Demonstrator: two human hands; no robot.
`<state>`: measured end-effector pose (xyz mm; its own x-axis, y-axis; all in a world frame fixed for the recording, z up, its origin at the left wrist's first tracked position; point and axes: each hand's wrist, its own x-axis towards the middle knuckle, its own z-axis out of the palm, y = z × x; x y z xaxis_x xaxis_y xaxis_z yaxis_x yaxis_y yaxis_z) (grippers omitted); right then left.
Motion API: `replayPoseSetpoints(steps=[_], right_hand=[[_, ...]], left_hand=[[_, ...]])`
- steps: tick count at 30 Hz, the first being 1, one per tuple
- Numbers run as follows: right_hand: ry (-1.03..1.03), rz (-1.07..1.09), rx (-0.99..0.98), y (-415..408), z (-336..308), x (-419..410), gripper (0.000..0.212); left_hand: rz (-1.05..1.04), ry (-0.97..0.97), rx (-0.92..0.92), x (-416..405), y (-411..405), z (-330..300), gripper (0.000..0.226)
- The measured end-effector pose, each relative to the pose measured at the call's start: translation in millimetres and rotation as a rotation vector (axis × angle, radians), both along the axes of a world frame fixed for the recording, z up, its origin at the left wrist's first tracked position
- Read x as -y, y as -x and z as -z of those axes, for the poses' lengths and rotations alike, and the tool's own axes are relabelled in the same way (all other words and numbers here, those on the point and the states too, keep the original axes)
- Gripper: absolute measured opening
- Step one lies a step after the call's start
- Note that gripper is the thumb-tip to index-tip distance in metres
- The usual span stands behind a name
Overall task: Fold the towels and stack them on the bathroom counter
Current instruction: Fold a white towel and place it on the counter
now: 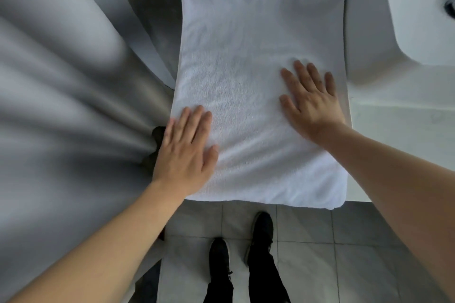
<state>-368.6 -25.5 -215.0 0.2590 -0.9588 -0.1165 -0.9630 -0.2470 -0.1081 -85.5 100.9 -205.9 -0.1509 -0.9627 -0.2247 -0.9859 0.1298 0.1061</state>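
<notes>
— White towel (pixel 258 61) lies lengthwise on the desk (pixel 394 125); left hand (pixel 183 152) and right hand (pixel 311 101) press it flat, each grip open.
— Near end overhangs; it might slide off.

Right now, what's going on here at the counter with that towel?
A person is smoothing a white towel laid lengthwise on the bathroom counter. The left hand lies flat on the towel's left edge, and the right hand presses flat near its right edge, fingers straight. The towel looks already folded into a long strip, with its near end at the counter's front edge. A sink sits to the right, and a grey curtain hangs at the left.
</notes>
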Motion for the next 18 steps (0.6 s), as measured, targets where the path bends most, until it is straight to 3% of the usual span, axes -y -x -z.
replayPoseSetpoints(steps=[4, 7, 10, 12, 15, 18], right_hand=[[-0.042, 0.006, 0.001, -6.4, -10.8, -4.1, 0.059], [0.055, 0.037, 0.065, -5.6, -25.0, -38.0, 0.06], [0.152, -0.16, 0.252, 9.8, -31.3, -113.1, 0.075], [0.078, -0.338, 0.135, 27.4, -25.4, -143.1, 0.092], [-0.053, -0.406, -0.131, 45.8, -15.8, -141.1, 0.106], [-0.054, -0.364, -0.138, 49.6, -11.2, -136.4, 0.11]], left_hand=[[-0.016, 0.047, -0.007, 9.5, 23.6, -16.6, 0.079], [0.18, 0.081, -0.11, -1.5, 57.9, -23.6, 0.09], [0.326, 0.012, -0.001, -20.4, 53.6, -16.0, 0.108], [0.351, -0.021, 0.075, -24.6, 44.6, -6.3, 0.118], [0.401, -0.005, 0.124, -23.5, 45.5, 4.4, 0.123], [0.353, 0.042, 0.075, -22.8, 43.9, 10.1, 0.124]])
